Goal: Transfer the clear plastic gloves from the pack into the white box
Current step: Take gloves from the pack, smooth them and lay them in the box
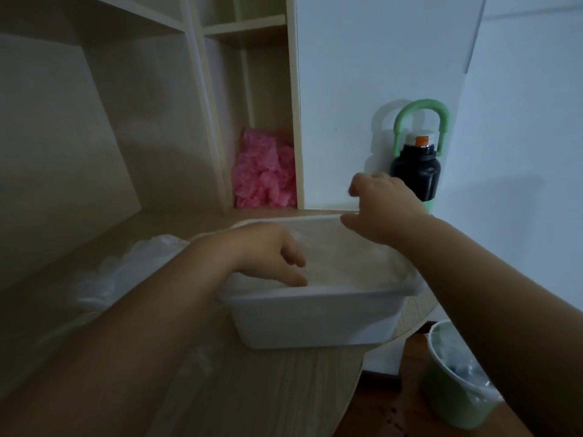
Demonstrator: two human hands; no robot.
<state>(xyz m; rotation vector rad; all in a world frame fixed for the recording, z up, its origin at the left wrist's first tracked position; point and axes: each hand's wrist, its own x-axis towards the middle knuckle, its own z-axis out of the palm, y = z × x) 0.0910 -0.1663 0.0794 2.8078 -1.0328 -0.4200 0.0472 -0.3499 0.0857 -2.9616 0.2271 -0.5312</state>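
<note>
Dim light falls on a pale wooden desk [268, 389] with a rounded edge, which fills the lower left and centre of the frame. Cream shelving [195, 89] rises across the upper left, and a white wall [378, 74] takes up the upper right.

Head view: the white box [315, 320] stands on the desk just right of centre, close to the rounded edge. Clear plastic gloves [347, 263] lie crumpled inside it, reaching up to the right rim. A heap of clear film [126, 266] lies on the desk just left of the box, partly hidden by the left forearm; whether it is a pack or loose gloves is too blurred to tell.

The left hand [265, 247] hangs over the box's left rim with its fingers [296, 272] bent down into the box. I cannot tell whether they pinch any of the clear film. The right hand [385, 206] is raised above the box's far right corner, back toward the camera, fingers bent and thumb apart. It is blurred, so I cannot tell whether it grasps anything.

Behind the right hand, against the wall, stands a black bottle [419, 171] with a green loop handle. Crumpled pink plastic [265, 171] fills the bottom of a narrow shelf compartment above centre. At lower right a green bin [454, 383] with a liner sits on the brown floor [388, 405].
</note>
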